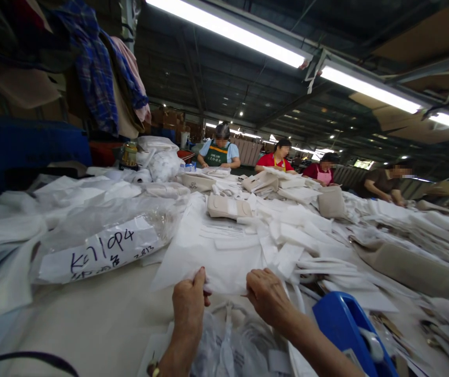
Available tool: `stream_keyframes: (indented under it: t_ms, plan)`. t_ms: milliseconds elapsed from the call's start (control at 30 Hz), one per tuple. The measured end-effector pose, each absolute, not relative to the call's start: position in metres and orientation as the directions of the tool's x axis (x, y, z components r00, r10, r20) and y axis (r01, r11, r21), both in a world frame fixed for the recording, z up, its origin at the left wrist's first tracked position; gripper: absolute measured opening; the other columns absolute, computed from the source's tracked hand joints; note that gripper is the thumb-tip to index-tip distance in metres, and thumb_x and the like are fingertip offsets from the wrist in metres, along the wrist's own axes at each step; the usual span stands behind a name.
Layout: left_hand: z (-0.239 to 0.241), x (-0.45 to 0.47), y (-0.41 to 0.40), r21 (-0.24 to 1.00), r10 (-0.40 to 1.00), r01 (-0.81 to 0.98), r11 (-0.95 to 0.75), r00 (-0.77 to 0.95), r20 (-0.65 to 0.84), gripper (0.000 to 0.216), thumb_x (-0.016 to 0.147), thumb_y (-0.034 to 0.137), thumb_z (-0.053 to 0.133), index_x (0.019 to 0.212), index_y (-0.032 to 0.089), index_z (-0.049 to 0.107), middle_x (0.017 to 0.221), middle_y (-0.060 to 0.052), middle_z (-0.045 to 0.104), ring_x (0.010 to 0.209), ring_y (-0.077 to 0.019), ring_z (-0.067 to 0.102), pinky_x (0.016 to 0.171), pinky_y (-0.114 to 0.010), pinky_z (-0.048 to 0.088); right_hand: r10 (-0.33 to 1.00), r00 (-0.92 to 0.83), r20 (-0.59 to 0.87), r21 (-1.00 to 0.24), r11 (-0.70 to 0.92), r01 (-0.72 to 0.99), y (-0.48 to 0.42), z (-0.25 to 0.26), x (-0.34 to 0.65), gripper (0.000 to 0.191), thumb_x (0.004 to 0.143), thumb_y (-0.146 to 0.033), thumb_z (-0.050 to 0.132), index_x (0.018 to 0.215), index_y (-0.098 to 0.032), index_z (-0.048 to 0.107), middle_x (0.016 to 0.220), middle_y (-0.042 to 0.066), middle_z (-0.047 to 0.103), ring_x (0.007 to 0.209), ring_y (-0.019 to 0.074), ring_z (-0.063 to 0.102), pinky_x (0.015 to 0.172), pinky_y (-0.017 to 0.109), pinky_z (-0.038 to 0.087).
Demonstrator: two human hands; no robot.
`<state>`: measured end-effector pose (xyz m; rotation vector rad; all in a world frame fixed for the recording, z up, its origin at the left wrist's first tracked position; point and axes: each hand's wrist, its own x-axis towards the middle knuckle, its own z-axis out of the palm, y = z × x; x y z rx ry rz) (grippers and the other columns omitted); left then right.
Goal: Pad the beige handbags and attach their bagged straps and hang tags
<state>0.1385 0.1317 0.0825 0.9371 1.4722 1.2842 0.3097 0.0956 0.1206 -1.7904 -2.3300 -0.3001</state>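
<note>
My left hand [188,305] and my right hand [267,296] both pinch the near edge of a white fabric bag [216,251] that lies flat on the table [91,319]. The thumbs press against the fingers on the bag's rim, one hand at each near corner. Under my wrists lies a clear plastic bag [228,345] with white pieces inside.
A clear plastic packet with a handwritten label [102,250] lies to the left. Piles of white bags and beige pouches [228,207] cover the table. A blue tape dispenser [346,327] sits at my right forearm. Several people [219,149] work along the far side.
</note>
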Motion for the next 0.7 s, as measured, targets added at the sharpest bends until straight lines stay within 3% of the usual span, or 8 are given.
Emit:
stream_keyframes:
  t_ms: [167,300,367,567,700]
  plan:
    - [0.087,0.139,0.13,0.983,0.939,-0.103,0.153,-0.295,-0.177,0.042,0.062,0.057,0.05,0.051,0.017,0.055,0.038,-0.003,0.054,0.032,-0.0142,0.046,0.038,-0.026,0.036,0.92,-0.258,0.297,0.022,0.263,0.965,0.091,0.12,0.313,0.013,0.072,-0.004,0.054,0.073,-0.016,0.058,0.074,0.004,0.064,0.07,0.0169,0.055,0.07,0.028,0.03]
    - [0.089,0.139,0.13,0.977,0.919,-0.155,0.15,-0.344,-0.196,0.04,0.063,0.056,0.05,0.049,0.018,0.053,0.035,-0.002,0.051,0.033,-0.014,0.046,0.038,-0.026,0.034,0.936,-0.273,0.225,-0.032,0.287,0.957,0.084,0.127,0.32,0.018,0.072,-0.012,0.061,0.089,-0.017,0.063,0.09,0.006,0.067,0.086,0.0201,0.058,0.085,0.033,0.032]
    - [0.09,0.138,0.13,0.972,0.908,-0.181,0.151,-0.364,-0.209,0.041,0.063,0.056,0.049,0.048,0.019,0.052,0.034,-0.002,0.05,0.033,-0.0145,0.046,0.038,-0.026,0.035,0.947,-0.269,0.174,-0.033,0.278,0.96,0.082,0.132,0.326,0.019,0.071,-0.011,0.063,0.088,-0.019,0.065,0.091,0.005,0.068,0.089,0.0206,0.059,0.088,0.034,0.032]
    - [0.095,0.135,0.129,0.952,0.888,-0.268,0.149,-0.387,-0.248,0.04,0.063,0.057,0.047,0.046,0.02,0.049,0.034,-0.002,0.05,0.034,-0.0146,0.046,0.038,-0.027,0.035,0.978,-0.13,0.166,-0.051,0.141,0.989,0.085,0.15,0.347,0.014,0.081,-0.01,0.059,0.07,-0.017,0.067,0.073,0.005,0.068,0.077,0.0182,0.06,0.076,0.03,0.035]
    - [0.1,0.136,0.126,0.931,0.901,-0.335,0.145,-0.344,-0.264,0.051,0.062,0.065,0.05,0.05,0.016,0.055,0.044,-0.006,0.058,0.035,-0.0135,0.046,0.038,-0.026,0.035,0.976,-0.032,0.213,-0.118,0.058,0.991,0.087,0.155,0.355,0.013,0.076,-0.017,0.069,0.064,-0.016,0.063,0.069,0.003,0.065,0.073,0.0171,0.058,0.07,0.027,0.035]
